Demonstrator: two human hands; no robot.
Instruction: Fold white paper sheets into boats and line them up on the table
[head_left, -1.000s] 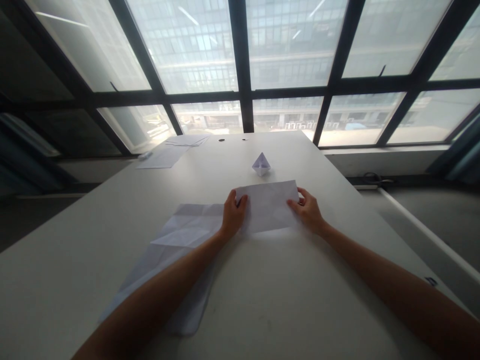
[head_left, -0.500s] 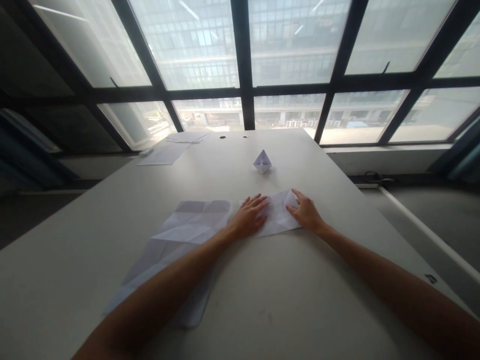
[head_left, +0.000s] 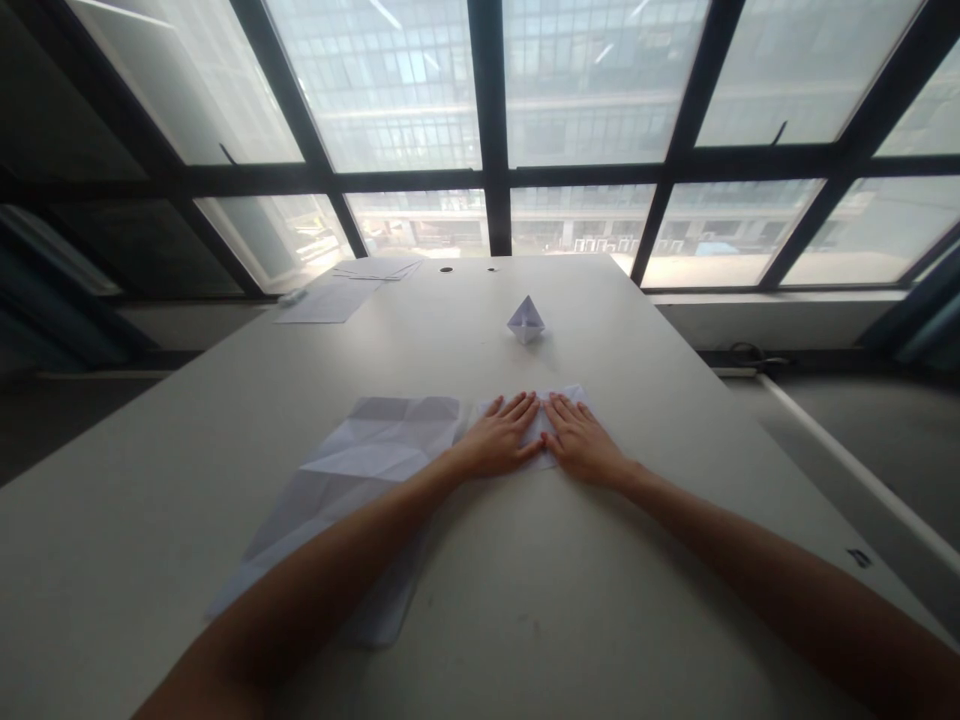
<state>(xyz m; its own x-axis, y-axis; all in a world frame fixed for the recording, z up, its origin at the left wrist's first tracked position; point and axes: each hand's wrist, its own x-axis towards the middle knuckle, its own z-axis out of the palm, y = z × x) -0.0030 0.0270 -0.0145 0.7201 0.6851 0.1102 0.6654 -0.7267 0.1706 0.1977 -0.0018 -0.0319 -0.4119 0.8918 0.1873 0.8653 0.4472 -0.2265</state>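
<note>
A small folded sheet of white paper (head_left: 577,393) lies on the table under both my hands, which cover most of it. My left hand (head_left: 501,436) rests flat on its left part, fingers stretched out. Flat on the right part is my right hand (head_left: 583,440), its fingertips close to those of the left. Neither hand grips anything. To the left, partly under my left forearm, lies a larger creased sheet of paper (head_left: 375,432). Beyond my hands a folded paper boat (head_left: 526,322) stands upright on the table.
The white table (head_left: 615,590) stretches away to large dark-framed windows. Several flat paper sheets (head_left: 322,303) lie at its far left. Two small holes sit near the far edge. A small dark mark (head_left: 859,557) shows near the right edge.
My right hand has moved left from the paper's right corner and now lies flat beside the left hand. The paper's right side is folded inward. My left hand has stayed in place.
</note>
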